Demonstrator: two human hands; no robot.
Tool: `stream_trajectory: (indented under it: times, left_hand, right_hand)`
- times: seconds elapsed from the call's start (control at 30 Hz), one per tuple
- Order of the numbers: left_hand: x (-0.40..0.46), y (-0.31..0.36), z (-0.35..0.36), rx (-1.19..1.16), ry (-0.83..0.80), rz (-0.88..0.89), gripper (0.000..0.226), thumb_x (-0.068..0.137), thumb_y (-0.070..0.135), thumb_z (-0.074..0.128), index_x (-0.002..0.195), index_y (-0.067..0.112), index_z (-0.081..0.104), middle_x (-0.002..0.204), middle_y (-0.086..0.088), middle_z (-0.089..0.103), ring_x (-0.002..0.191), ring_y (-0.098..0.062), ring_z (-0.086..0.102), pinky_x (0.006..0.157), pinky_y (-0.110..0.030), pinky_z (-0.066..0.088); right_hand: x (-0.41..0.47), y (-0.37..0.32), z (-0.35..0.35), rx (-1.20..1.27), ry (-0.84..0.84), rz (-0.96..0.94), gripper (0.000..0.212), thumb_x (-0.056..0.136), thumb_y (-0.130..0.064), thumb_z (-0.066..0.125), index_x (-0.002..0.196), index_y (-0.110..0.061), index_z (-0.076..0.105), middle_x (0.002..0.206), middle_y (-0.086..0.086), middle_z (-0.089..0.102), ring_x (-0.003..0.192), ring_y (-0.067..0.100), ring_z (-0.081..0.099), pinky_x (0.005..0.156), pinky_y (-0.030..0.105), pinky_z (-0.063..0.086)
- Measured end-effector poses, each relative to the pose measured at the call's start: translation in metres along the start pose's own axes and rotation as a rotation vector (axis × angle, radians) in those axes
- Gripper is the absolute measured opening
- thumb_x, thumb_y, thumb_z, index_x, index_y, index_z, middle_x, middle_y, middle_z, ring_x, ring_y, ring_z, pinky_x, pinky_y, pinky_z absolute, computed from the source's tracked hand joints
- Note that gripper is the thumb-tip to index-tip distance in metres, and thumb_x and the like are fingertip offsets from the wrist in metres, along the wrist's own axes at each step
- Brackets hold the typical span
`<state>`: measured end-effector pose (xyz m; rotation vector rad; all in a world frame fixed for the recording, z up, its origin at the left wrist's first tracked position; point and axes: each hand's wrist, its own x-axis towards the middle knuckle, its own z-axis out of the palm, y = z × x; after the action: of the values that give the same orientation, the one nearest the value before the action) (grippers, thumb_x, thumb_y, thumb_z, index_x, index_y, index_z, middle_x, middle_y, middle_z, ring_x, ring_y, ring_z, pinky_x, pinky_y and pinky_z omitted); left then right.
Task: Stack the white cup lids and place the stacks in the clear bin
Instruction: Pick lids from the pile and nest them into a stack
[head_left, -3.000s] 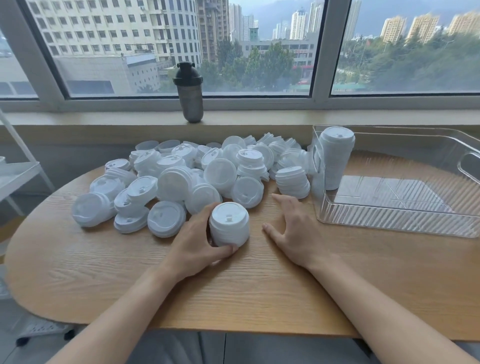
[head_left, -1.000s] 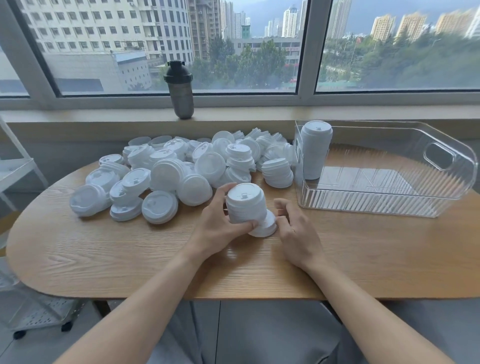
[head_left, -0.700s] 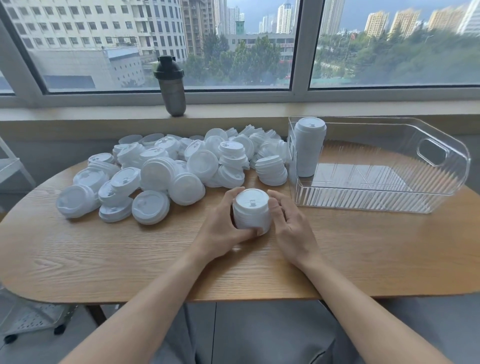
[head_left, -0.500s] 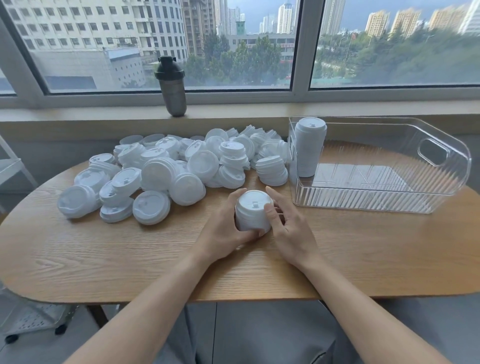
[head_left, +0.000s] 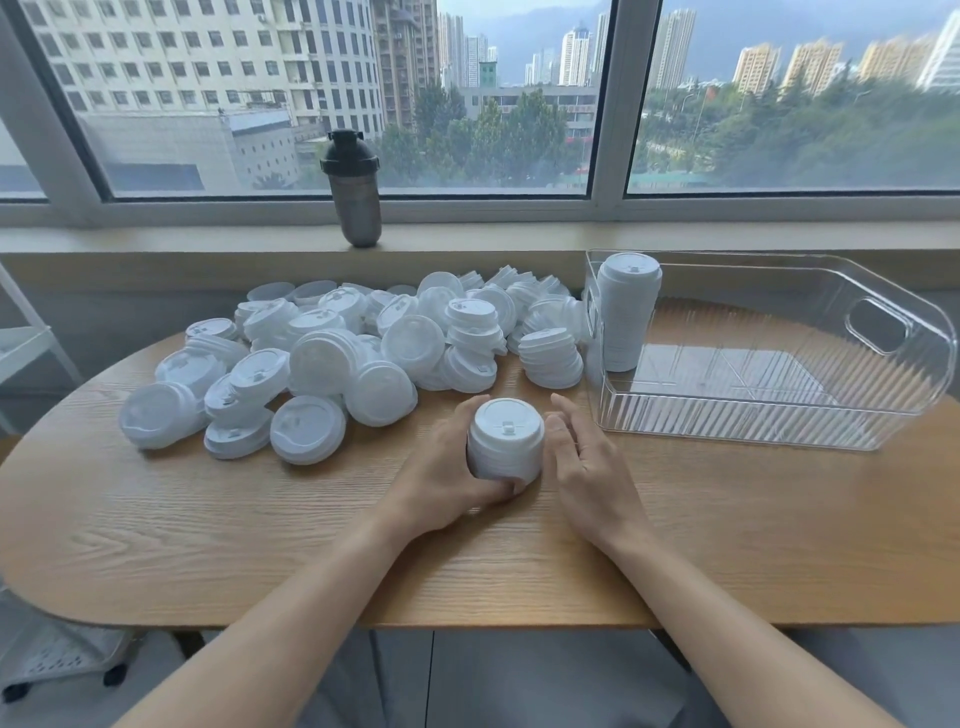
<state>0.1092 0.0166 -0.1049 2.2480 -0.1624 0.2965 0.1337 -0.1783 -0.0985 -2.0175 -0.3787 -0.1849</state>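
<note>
Hands meet at a short stack of white lids (head_left: 505, 439) on the table's (head_left: 156, 519) near middle. The left hand (head_left: 447, 475) still grips it, while the right hand (head_left: 584, 462) has just let go, fingers relaxed beside it. One more lid is now on; the clear bin (head_left: 779, 436), to the right, holds one tall stack (head_left: 626, 317).

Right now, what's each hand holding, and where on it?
The left hand grips the short lid stack round its side wall, near the base. The right hand holds nothing; its fingers are relaxed beside the stack.

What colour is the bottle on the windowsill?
The shaker bottle is smoky grey with a black lid, seen in the head view.
</note>
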Motion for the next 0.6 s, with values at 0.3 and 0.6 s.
stream_trajectory:
  times: [0.3, 0.6]
  left_hand:
    - [0.000, -0.024, -0.037, -0.058, -0.015, -0.023, 0.098, 0.063, 0.035, 0.095, 0.146, 0.030, 0.045, 0.134, 0.019, 0.062, 0.128, -0.002, 0.056, 0.111, -0.039, 0.046]
    - [0.005, -0.031, -0.032, -0.072, 0.084, -0.005, 0.093, 0.065, 0.023, 0.096, 0.131, 0.054, 0.040, 0.135, 0.026, 0.057, 0.129, 0.008, 0.051, 0.106, -0.011, 0.036]
  right_hand:
    - [0.046, 0.007, 0.026, -0.189, -0.051, -0.044, 0.054, 0.099, -0.039, 0.061, 0.146, -0.015, 0.049, 0.142, -0.001, 0.054, 0.128, 0.014, 0.052, 0.111, 0.036, 0.041]
    - [0.109, 0.011, 0.059, -0.170, -0.092, -0.030, 0.091, 0.073, -0.063, 0.079, 0.145, -0.018, 0.047, 0.140, -0.002, 0.060, 0.130, 0.015, 0.053, 0.109, 0.039, 0.045]
